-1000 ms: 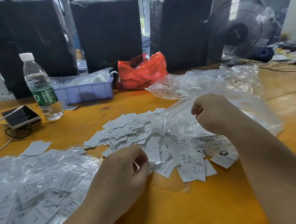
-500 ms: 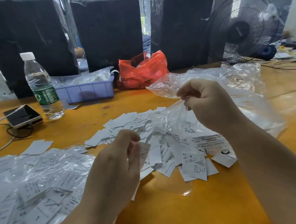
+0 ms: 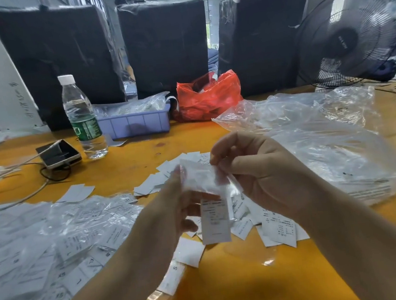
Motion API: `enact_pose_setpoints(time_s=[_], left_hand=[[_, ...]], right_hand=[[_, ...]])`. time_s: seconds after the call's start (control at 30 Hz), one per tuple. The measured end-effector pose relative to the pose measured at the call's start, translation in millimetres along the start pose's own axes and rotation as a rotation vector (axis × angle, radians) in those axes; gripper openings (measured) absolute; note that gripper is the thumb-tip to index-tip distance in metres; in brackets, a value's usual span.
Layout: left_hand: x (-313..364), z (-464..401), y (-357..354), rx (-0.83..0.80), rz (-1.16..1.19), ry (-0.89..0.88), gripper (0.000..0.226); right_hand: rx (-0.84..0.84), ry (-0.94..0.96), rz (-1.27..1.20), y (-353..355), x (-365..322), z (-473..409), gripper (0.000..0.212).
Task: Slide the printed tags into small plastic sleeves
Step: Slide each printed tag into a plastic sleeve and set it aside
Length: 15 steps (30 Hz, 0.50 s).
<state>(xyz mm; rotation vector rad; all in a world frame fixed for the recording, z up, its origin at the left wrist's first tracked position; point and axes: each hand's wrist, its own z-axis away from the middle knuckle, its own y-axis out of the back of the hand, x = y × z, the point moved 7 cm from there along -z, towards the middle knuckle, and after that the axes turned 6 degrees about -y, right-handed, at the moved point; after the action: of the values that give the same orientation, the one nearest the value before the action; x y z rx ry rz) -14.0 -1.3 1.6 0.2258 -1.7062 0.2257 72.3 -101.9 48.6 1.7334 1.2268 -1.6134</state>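
- Left hand [image 3: 173,210]: grip curled, pinching a printed tag [image 3: 215,220] that hangs upright above the bench [image 3: 241,286].
- Right hand [image 3: 262,172]: thumb and forefinger pinch the top of a small clear sleeve [image 3: 204,177], just above the tag and touching the left fingertips.
- Beyond: loose tags [image 3: 154,183] scattered on the bench.

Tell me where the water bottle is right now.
In the head view, the water bottle stands upright at the far left of the orange table, between the phone on its left and the purple tray on its right.
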Motion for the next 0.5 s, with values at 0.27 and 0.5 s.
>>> enact_pose_setpoints(time_s=[0.27,0.5], left_hand=[[9.1,-0.1,14.7,0.032,-0.022,0.023,0.053],[4.3,1.0,28.3,0.187,-0.112,-0.012,0.02]], right_hand=[[0.023,0.019,0.148,0.8,-1.1,0.9,0.034],[0.118,-0.1,0.214,3.8,12.7,-2.6,0.019]])
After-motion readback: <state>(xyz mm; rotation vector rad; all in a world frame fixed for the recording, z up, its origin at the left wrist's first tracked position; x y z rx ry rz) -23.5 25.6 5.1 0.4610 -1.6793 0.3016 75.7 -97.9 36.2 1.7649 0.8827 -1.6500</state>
